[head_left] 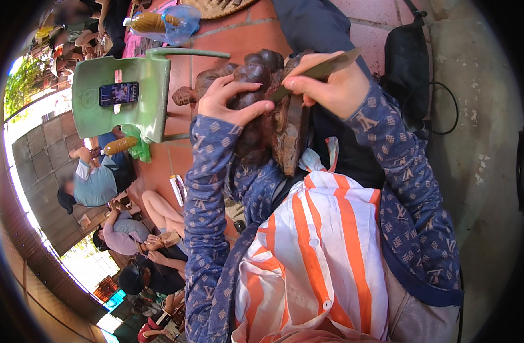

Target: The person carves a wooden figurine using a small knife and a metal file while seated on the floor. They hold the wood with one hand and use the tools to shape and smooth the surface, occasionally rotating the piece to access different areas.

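Observation:
A dark brown wood carving with rounded, bulging forms and a flat, rougher base side rests against my lap. My left hand is curled over its left side, thumb and fingers pressing on the wood. In my right hand a thin, flat grey-brown strip is pinched between thumb and fingers. Its pointed lower end meets the carving just right of my left thumb. Whether the strip is a scraper blade or folded sandpaper, I cannot tell. A small carved figure's head juts out beyond my left hand.
A green plastic chair with a phone on it stands to the left. Bottles of brown liquid lie near it. A black bag is at right. Several people sit farther left, one holding a wooden piece.

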The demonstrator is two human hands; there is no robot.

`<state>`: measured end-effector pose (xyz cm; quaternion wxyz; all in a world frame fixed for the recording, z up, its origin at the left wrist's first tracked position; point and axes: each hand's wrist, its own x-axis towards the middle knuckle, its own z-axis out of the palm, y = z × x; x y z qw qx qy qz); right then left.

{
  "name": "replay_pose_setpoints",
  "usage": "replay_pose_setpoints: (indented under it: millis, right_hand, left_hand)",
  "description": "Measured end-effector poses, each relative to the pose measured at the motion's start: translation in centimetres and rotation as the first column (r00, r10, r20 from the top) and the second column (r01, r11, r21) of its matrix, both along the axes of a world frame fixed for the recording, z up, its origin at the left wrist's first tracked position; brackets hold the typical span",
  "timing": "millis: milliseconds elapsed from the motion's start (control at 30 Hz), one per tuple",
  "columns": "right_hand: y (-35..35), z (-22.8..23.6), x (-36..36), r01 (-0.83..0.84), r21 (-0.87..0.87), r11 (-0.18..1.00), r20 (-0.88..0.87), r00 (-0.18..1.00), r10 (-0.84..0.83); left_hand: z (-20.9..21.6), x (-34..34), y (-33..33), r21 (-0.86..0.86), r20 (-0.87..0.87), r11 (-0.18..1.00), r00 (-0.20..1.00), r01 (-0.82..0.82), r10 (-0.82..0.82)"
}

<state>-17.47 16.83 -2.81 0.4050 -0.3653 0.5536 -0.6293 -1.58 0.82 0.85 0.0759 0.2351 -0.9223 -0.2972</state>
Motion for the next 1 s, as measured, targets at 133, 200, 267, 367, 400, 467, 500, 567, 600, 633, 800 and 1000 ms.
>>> replay_pose_setpoints:
  millis: [133,200,267,367,400,467,500,567,600,633,800,1000]
  right_hand:
    - [0.2,0.4,-0.7,0.014,0.049,0.999,-0.11,0.994,-0.008]
    - [-0.1,0.4,-1.0,-0.016,0.07,0.997,-0.07,0.997,0.021]
    - [-0.4,0.5,-1.1,-0.054,0.005,0.999,0.046,0.997,0.054]
    - [-0.6,0.2,-1.1,-0.042,-0.002,0.999,0.106,0.994,0.042]
    - [-0.9,-0.2,-1.2,-0.028,0.009,1.0,0.105,0.994,0.026]
    - [-0.9,-0.4,-1.2,0.004,0.038,0.999,0.006,1.0,-0.004]
    - [-0.7,0.1,-1.2,0.015,0.048,0.999,-0.04,0.999,-0.013]
    - [-0.7,0.4,-0.9,0.021,0.052,0.998,-0.073,0.997,-0.018]
    - [-0.7,0.5,-0.9,0.022,0.05,0.999,-0.061,0.998,-0.018]
    - [-0.7,0.5,-0.8,0.022,0.047,0.999,-0.049,0.999,-0.019]
    - [-1.0,0.8,-0.6,0.003,-0.001,1.0,0.162,0.987,-0.003]
    - [-0.8,0.5,-1.2,-0.031,0.094,0.995,0.016,0.999,0.03]
  left_hand:
    - [0.2,-0.9,1.7,-0.111,0.047,0.984,0.988,-0.142,0.148]
    - [0.4,-0.6,1.1,-0.026,0.029,0.996,0.996,-0.089,0.089]
    - [0.5,-0.4,-0.2,0.122,-0.024,0.993,1.0,-0.001,0.004]
    - [0.4,-0.4,-0.1,0.096,-0.018,0.995,1.0,-0.013,0.015]
    - [0.2,-0.4,0.1,0.07,-0.03,0.997,0.999,-0.027,0.029]
    - [0.2,-1.1,0.9,0.053,0.032,0.988,0.989,-0.147,0.146]
    - [0.2,-1.2,1.1,0.04,0.061,0.977,0.976,-0.209,0.207]
    - [0.2,-1.2,1.2,-0.004,0.071,0.961,0.958,-0.277,0.277]
    - [0.2,-1.3,1.2,-0.025,0.076,0.952,0.949,-0.305,0.306]
    - [0.0,-1.1,0.9,0.033,0.035,0.967,0.967,-0.252,0.251]
    - [-0.4,-0.2,-1.3,0.286,-0.096,0.954,0.988,-0.086,0.117]
    - [-0.4,-1.0,0.6,0.005,0.03,0.969,0.969,-0.246,0.246]
